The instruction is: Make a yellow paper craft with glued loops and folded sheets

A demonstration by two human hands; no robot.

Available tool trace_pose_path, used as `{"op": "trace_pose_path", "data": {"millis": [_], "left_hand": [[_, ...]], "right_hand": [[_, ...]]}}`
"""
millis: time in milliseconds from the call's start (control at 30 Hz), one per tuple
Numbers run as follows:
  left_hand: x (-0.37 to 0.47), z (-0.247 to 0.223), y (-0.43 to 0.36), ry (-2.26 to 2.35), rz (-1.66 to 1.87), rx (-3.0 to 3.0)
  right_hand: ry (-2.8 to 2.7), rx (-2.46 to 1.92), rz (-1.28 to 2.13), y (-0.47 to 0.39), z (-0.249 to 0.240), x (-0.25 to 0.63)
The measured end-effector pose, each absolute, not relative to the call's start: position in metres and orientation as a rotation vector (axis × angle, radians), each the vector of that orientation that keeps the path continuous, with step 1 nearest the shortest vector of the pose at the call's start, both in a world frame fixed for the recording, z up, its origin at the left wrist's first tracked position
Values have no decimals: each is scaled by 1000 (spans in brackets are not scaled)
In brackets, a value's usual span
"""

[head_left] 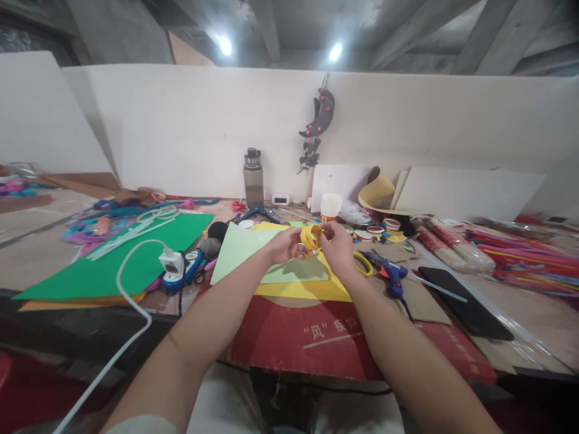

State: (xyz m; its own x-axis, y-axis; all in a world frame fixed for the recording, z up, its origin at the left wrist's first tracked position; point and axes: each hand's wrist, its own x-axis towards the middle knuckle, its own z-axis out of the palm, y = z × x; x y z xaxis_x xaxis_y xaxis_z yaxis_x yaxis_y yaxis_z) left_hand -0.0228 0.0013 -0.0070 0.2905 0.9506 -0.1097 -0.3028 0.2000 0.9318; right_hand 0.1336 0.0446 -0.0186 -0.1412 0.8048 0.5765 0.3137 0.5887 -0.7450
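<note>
Both my hands hold a small curled ring of yellow paper strip (310, 237) above the middle of the table. My left hand (286, 246) grips its left side, fingers curled under it. From the right, my right hand (335, 244) pinches its edge, the fingertips partly hidden. Beneath them, a pale green sheet (244, 250) lies over a yellow sheet (294, 290), both on a red board (289, 337) with printed characters. A yellow ring (363, 264) lies just right of my right wrist, with a blue glue gun (392, 274) beyond it.
A power strip (183, 274) with a white plug and cable sits at left beside green sheets (136, 265). A bottle (254, 178) and paper cup (330, 207) stand at the back. At right lie a black phone (465, 304) and bundled pipe cleaners (529, 259).
</note>
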Motion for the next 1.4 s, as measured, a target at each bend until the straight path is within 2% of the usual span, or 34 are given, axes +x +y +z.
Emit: {"op": "trace_pose_path", "data": {"millis": [267,400,833,1067,1400], "left_hand": [[-20,-21,2,1128,1260,1224],[-22,-25,7,1128,1382,1201],[-16,-19,5,1077,1482,1174],[-14,-24,1,1094,1618,1424],[-8,-23,1,1060,1646,1282]], "right_hand": [[-1702,-874,859,41,-24,127],[-1682,-845,993,40,-28,124],[-1670,-834,793,32,-23,122],[-1614,-850,874,28,-22,120],[-1599,-823,863,31,-25,119]]}}
